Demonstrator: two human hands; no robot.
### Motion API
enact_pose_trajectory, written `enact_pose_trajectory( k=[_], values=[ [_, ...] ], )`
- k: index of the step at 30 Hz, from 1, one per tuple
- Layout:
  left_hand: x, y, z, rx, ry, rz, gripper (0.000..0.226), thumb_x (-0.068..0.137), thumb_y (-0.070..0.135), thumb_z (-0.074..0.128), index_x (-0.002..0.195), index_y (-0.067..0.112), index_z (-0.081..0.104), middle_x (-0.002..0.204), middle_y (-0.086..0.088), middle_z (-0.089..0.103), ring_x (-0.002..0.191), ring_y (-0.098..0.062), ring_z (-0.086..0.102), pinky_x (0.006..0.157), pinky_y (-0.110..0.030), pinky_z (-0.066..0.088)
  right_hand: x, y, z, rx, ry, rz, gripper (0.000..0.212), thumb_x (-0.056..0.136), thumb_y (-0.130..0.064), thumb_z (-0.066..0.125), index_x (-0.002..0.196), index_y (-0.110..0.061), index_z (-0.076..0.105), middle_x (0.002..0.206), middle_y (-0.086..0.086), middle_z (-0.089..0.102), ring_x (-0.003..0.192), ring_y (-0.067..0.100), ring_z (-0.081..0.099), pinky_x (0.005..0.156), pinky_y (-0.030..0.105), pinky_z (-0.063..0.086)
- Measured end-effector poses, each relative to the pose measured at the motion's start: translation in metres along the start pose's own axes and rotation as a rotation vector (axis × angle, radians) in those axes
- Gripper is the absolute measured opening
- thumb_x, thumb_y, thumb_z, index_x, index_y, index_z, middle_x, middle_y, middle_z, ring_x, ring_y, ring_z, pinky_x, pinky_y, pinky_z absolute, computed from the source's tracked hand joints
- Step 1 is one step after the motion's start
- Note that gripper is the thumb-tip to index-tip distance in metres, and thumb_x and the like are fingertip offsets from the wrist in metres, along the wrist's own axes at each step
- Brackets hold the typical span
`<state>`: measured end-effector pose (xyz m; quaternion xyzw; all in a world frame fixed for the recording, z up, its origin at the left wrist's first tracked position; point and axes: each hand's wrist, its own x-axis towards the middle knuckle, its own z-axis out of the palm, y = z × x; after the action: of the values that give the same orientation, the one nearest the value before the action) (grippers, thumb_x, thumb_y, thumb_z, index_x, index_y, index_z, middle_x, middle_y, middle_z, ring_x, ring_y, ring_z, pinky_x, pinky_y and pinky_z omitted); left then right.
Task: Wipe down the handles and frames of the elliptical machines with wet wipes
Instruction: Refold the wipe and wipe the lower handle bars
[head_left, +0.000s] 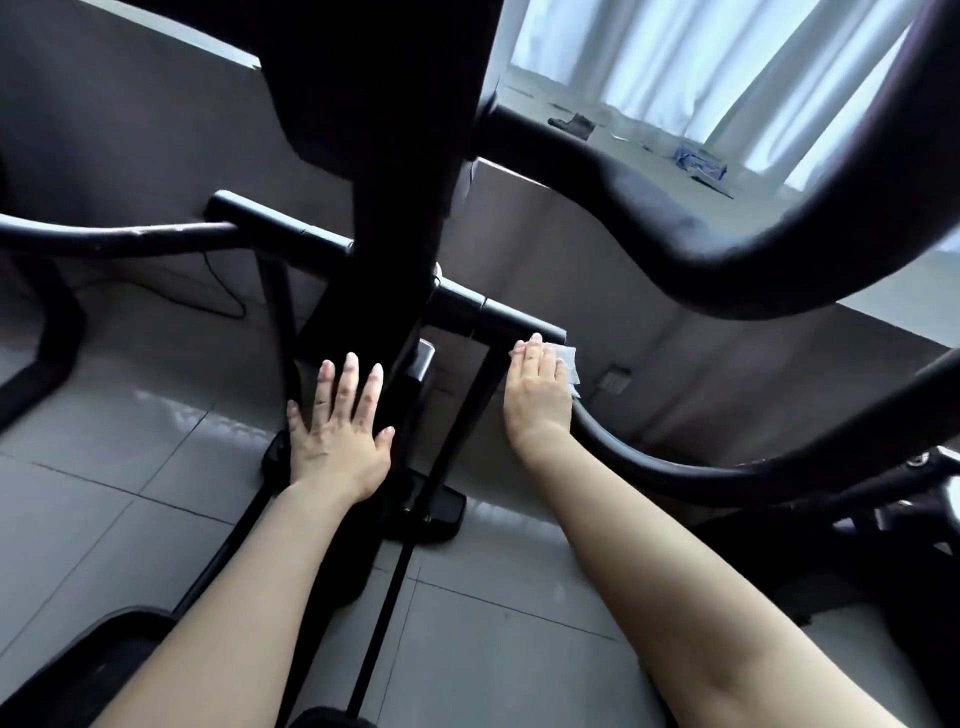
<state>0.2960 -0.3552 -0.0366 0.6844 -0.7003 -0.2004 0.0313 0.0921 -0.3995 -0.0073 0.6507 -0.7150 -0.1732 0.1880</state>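
A black elliptical machine fills the view, its central column rising in the middle. My right hand presses a white wet wipe onto the lower right swing arm, just below the black crossbar. The wipe shows beyond the fingers and at the hand's right edge. My left hand hovers flat with fingers spread and straight, in front of the column's base; it holds nothing. A thick curved handlebar arcs across the upper right, and another handle runs in from the left.
Grey floor tiles lie below. A black foot pedal sits at bottom left. Part of another machine stands at the right. A low grey wall and curtained window are behind, with small items on the sill. A cable trails along the wall.
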Motion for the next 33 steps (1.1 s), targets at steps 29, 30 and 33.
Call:
enact_pose_trajectory(
  k=[29, 30, 33],
  values=[
    [-0.002, 0.014, 0.014, -0.041, 0.180, -0.051, 0.071, 0.103, 0.048, 0.026, 0.154, 0.022, -0.016, 0.161, -0.002, -0.027, 0.147, -0.022, -0.026, 0.118, -0.054, -0.006, -0.097, 0.037, -0.009, -0.476, 0.001, -0.061, 0.063, 0.086, 0.001, 0.015, 0.140, 0.000, 0.048, 0.127, 0.025, 0.061, 0.097, 0.037, 0.066, 0.081, 0.043, 0.052],
    [-0.006, 0.020, 0.015, -0.084, 0.221, -0.055, 0.069, 0.103, 0.045, 0.028, 0.156, 0.019, -0.009, 0.163, -0.003, -0.020, 0.149, -0.022, -0.021, 0.119, -0.053, -0.006, -0.110, 0.045, -0.009, -0.567, 0.037, -0.156, 0.064, 0.084, 0.008, 0.009, 0.143, 0.010, 0.035, 0.131, 0.031, 0.054, 0.101, 0.041, 0.063, 0.084, 0.044, 0.051],
    [-0.028, 0.057, 0.025, -0.255, 0.357, 0.089, 0.061, 0.103, 0.035, 0.038, 0.157, 0.020, 0.013, 0.165, -0.006, -0.002, 0.152, -0.022, -0.005, 0.119, -0.051, -0.006, -0.137, 0.081, -0.019, -0.580, 0.138, -0.295, 0.046, 0.096, 0.001, 0.027, 0.140, 0.013, 0.032, 0.109, 0.025, 0.059, 0.090, 0.031, 0.057, 0.076, 0.039, 0.046]
  ],
)
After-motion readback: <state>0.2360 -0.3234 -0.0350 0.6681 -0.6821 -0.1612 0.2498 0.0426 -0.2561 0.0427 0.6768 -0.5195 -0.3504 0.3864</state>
